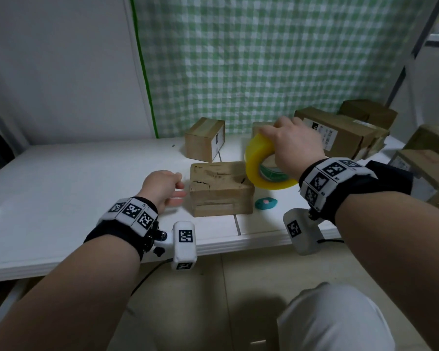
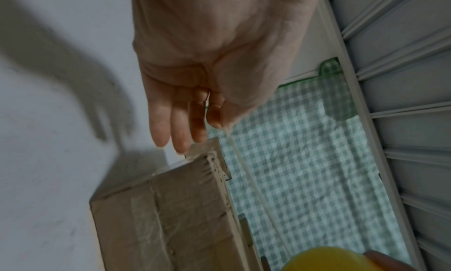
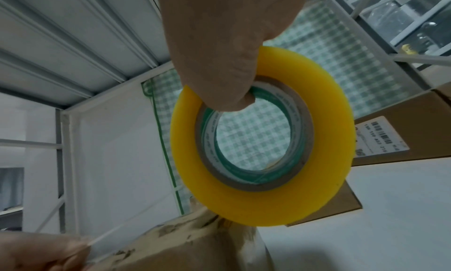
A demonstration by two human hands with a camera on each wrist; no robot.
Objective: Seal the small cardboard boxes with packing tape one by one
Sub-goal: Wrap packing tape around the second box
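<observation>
The box (image 1: 221, 188) being sealed lies on the white table (image 1: 61, 178), near its front edge, between the two hands. Its long axis runs left to right across the person, and its wide top face, wrinkled and with a dark tear near the middle, looks upward. The right hand (image 1: 297, 145) is clamped on the tape roll (image 1: 266, 165): fingers pass through the core and the rest of the hand wraps the yellow outside, so the roll stands on edge, tilted, above the right end of the box. The left hand (image 1: 162, 187) is at the left end of the box with relaxed, nearly straight fingers (image 2: 180, 132); in the left wrist view the fingertips are just at the box corner, but I cannot tell if they touch it. In the right wrist view a thin clear line seems to run from the roll toward the left hand, maybe a pulled strip, but it is too faint to be sure. I judge the box to be light and a bit soft, with worn cardboard that can dent or slide on the smooth table, so it is better to press it flat on its top or hold it at the short ends. The roll is stiff and easy to keep by the core; loose tape is sticky and folds on itself. Other boxes (image 1: 205, 138) stand behind, and a small teal object (image 1: 266, 202) lies just beside the box, on its right.
</observation>
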